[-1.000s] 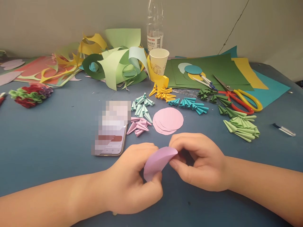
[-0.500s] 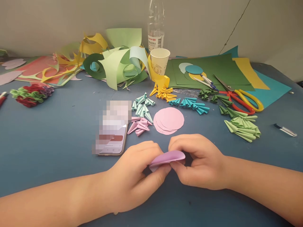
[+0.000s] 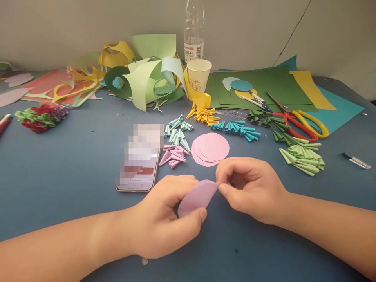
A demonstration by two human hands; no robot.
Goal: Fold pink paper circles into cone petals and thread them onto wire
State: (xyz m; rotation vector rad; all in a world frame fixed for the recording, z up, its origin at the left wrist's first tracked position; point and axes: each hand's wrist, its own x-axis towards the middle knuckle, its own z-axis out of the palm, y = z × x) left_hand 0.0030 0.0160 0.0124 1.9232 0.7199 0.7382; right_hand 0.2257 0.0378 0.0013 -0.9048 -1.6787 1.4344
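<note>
A purple paper circle [image 3: 196, 197], bent over on itself, is held between my two hands above the near part of the table. My left hand [image 3: 169, 217] grips its left side, thumb in front and fingers behind. At the paper's upper right corner, my right hand [image 3: 249, 190] pinches the edge between thumb and forefinger. Just beyond my hands lies a stack of pink paper circles [image 3: 213, 147]. Left of that stack are small pink paper cones [image 3: 175, 156], with pale mint cones [image 3: 179, 133] behind them.
A phone [image 3: 138, 172] lies left of the cones. Yellow cones [image 3: 205, 116], blue cones [image 3: 241, 130] and green cones [image 3: 304, 156] sit farther back. Scissors [image 3: 305, 121], a paper cup [image 3: 199, 74], a plastic bottle [image 3: 194, 31] and curled paper scraps [image 3: 143, 82] stand or lie behind.
The purple paper has turned from nearly edge-on to show its face, tilted up to the right. My right hand has shifted slightly right and up, pinching its corner.
</note>
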